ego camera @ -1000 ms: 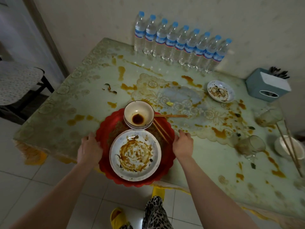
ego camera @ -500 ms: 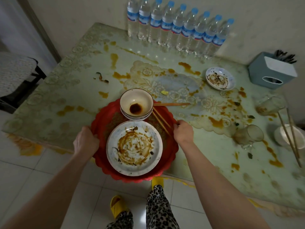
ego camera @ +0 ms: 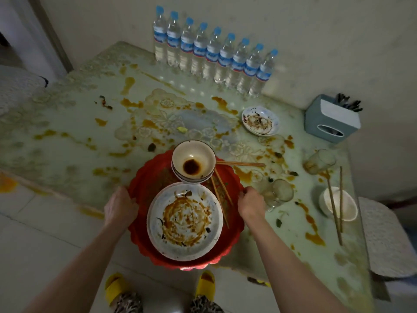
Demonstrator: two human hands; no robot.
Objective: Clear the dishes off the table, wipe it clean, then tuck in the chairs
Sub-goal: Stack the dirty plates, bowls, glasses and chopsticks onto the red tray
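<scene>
Both arms reach forward — left grip (ego camera: 120, 207) and right grip (ego camera: 251, 203) curled.

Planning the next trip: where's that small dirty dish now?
In the head view, the small dirty dish sits on the table's far right, between the water bottles and the blue tissue box.

— The red tray (ego camera: 144, 188) has come back toward the bench (ego camera: 67, 136) edge, hasn't it?

— Yes. A second ago most of it lay on the bench; now its near half hangs out over the floor.

— And the hands?

— The left hand (ego camera: 120, 205) and right hand (ego camera: 251, 203) gripped its rim by half a second ago, and the bowls (ego camera: 193, 163), plate (ego camera: 185, 221) and chopsticks (ego camera: 239, 164) ride back with it.
</scene>
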